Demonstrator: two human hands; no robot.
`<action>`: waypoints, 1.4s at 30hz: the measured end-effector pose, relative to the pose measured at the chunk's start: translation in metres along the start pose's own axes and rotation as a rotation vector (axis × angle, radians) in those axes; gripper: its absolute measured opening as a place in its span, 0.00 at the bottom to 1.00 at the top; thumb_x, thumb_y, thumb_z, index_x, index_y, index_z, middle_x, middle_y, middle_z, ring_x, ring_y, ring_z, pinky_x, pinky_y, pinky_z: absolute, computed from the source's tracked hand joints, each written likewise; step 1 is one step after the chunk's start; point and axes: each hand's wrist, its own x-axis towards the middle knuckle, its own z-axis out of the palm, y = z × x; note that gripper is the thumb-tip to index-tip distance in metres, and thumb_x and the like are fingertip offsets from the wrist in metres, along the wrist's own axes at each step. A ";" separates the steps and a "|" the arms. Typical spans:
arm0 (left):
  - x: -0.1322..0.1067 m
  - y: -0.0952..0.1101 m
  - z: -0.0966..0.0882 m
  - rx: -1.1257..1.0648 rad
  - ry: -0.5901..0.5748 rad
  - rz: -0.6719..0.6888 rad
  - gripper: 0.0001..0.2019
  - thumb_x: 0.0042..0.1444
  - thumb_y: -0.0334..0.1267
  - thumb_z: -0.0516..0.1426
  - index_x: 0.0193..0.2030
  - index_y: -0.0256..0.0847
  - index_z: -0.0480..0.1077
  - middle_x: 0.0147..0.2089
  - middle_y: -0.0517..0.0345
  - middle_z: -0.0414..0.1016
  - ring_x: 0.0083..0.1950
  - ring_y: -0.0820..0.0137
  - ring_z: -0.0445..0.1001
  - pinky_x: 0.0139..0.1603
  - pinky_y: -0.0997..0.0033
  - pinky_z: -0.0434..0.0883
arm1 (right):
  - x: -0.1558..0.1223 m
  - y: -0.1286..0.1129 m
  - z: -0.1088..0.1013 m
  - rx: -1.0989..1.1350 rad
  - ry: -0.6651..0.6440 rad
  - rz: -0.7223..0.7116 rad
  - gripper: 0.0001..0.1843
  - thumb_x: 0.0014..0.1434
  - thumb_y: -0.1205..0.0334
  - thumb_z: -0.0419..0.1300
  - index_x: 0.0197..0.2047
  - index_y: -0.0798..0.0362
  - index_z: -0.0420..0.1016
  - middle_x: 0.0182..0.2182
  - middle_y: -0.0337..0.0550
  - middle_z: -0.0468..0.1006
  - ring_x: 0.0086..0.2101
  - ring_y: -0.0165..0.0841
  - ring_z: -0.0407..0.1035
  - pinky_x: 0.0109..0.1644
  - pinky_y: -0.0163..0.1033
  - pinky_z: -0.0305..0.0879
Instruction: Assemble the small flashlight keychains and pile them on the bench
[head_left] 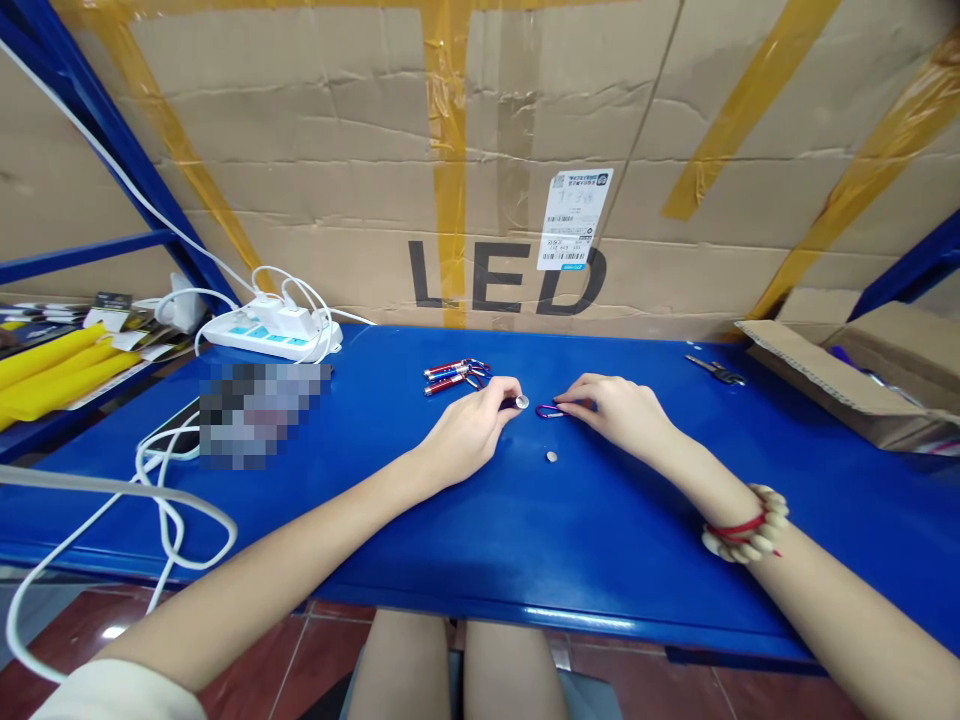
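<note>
My left hand (471, 432) rests on the blue table (525, 540), its fingers pinched on a small dark keychain torch with a silvery end (520, 402). Just right of it, my right hand (616, 408) pinches a small purple carabiner clip (550, 411) lying on the table. A small silvery button cell (551, 457) lies loose on the table between and slightly nearer than both hands. A little pile of red and blue keychain torches (456, 375) lies just beyond my left hand.
A white power strip (274, 330) with plugs and cables sits at the back left, with a phone (176, 432) on a white cable nearer. An open cardboard box (855, 375) stands at the right, a dark metal tool (716, 370) beside it. A cardboard wall marked LED (510, 280) closes the back.
</note>
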 end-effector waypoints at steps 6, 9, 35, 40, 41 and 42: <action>0.000 0.000 0.001 0.031 0.003 0.025 0.04 0.63 0.32 0.45 0.44 0.40 0.55 0.43 0.52 0.71 0.43 0.66 0.73 0.42 0.69 0.69 | 0.001 0.003 -0.002 0.012 -0.004 0.067 0.10 0.56 0.61 0.56 0.38 0.44 0.78 0.35 0.36 0.79 0.35 0.32 0.72 0.27 0.32 0.56; 0.000 0.001 0.001 0.066 0.000 0.042 0.04 0.63 0.32 0.46 0.44 0.39 0.56 0.42 0.52 0.72 0.43 0.66 0.73 0.42 0.69 0.69 | 0.000 0.003 -0.002 0.005 0.012 0.078 0.10 0.55 0.62 0.57 0.38 0.45 0.79 0.34 0.38 0.80 0.34 0.33 0.72 0.27 0.32 0.57; 0.002 0.001 -0.002 0.283 -0.093 0.060 0.07 0.63 0.34 0.48 0.46 0.38 0.61 0.46 0.55 0.72 0.43 0.66 0.68 0.46 0.65 0.59 | -0.018 -0.043 -0.014 0.567 0.452 -0.229 0.11 0.59 0.66 0.53 0.39 0.52 0.77 0.37 0.43 0.78 0.35 0.31 0.72 0.29 0.31 0.68; 0.002 0.001 -0.002 0.258 -0.077 0.052 0.08 0.63 0.33 0.48 0.48 0.37 0.61 0.47 0.53 0.72 0.44 0.65 0.68 0.46 0.65 0.59 | -0.020 -0.042 -0.010 0.513 0.424 -0.297 0.12 0.61 0.63 0.52 0.44 0.49 0.76 0.39 0.42 0.78 0.37 0.30 0.72 0.34 0.32 0.69; 0.002 0.001 -0.002 0.252 -0.078 0.048 0.08 0.63 0.33 0.48 0.47 0.37 0.61 0.47 0.54 0.72 0.44 0.65 0.68 0.46 0.65 0.59 | -0.020 -0.041 -0.009 0.499 0.420 -0.301 0.13 0.61 0.63 0.52 0.45 0.48 0.75 0.39 0.42 0.78 0.37 0.30 0.72 0.35 0.32 0.69; 0.002 0.001 -0.002 0.248 -0.079 0.044 0.07 0.63 0.33 0.48 0.47 0.38 0.61 0.47 0.54 0.72 0.44 0.65 0.68 0.46 0.65 0.59 | -0.020 -0.041 -0.009 0.489 0.416 -0.305 0.13 0.61 0.62 0.52 0.46 0.48 0.75 0.39 0.41 0.78 0.37 0.30 0.72 0.36 0.33 0.69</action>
